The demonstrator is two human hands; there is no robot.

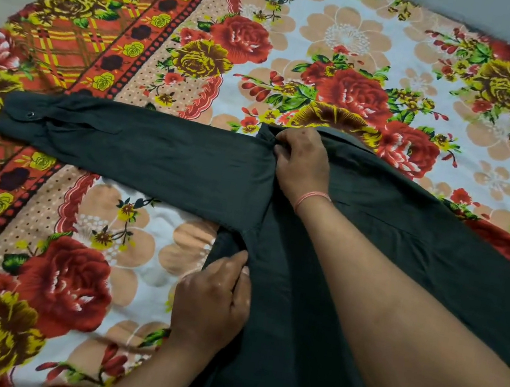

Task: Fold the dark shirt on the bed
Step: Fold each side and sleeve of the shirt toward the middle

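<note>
The dark shirt (457, 247) lies spread on the bed (357, 38), over a flowered sheet (138, 275). Its body fills the lower right of the frame, and one sleeve (152, 155) stretches flat toward the left edge, ending in a buttoned cuff (23, 117). My right grip (302, 164), at the centre of the frame, pinches the cloth at the shoulder, just beside the collar (353, 142). My left grip (212, 301), lower down, pinches the shirt's side edge just below the armpit. Both are narrow, fingers curled onto fabric. I judge that I am setting the line along which this side and its sleeve turn in over the body. The main risk is a crooked fold: if my two pinches do not sit on a line parallel to the shirt's side, the panel goes over skewed. The sleeve is long and free, so a quick lift could let it drag, twist or bunch under the panel. The cloth looks thin and soft, and a shallow pinch may lose it, most likely at the lower edge, where I hold little. My right forearm (394, 318) lies across the body and could rumple what is under it as I move.
</note>
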